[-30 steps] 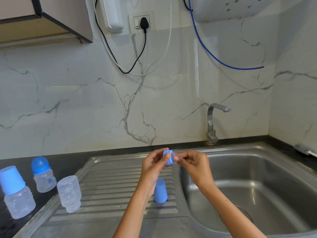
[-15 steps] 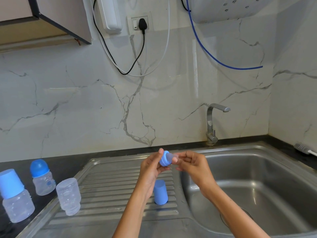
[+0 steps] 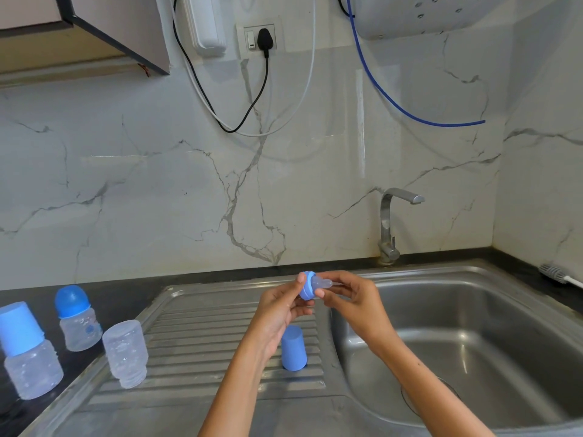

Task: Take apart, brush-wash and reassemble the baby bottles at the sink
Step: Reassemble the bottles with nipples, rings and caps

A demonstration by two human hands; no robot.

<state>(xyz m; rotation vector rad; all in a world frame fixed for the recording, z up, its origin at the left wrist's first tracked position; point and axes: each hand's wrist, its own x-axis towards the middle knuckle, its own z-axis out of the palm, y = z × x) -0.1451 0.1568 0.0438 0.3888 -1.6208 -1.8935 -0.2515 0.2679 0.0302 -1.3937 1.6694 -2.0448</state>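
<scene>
Above the drainboard my left hand pinches a blue screw ring by its rim. A clear silicone teat sticks out of the ring to the right, and my right hand pinches that teat with thumb and fingers. Below the hands a blue cap stands on the ribbed drainboard. An open clear bottle body stands mouth down at the drainboard's left edge. Two capped bottles stand on the black counter at the left: a round-capped one and a flat-capped one.
The steel sink basin lies to the right, with the tap behind it, shut off. A bottle brush lies on the counter at the far right. Cables and a blue hose hang on the marble wall.
The teat now stands further out of the ring toward the right than before. Both hands stay at the same spot above the drainboard.
</scene>
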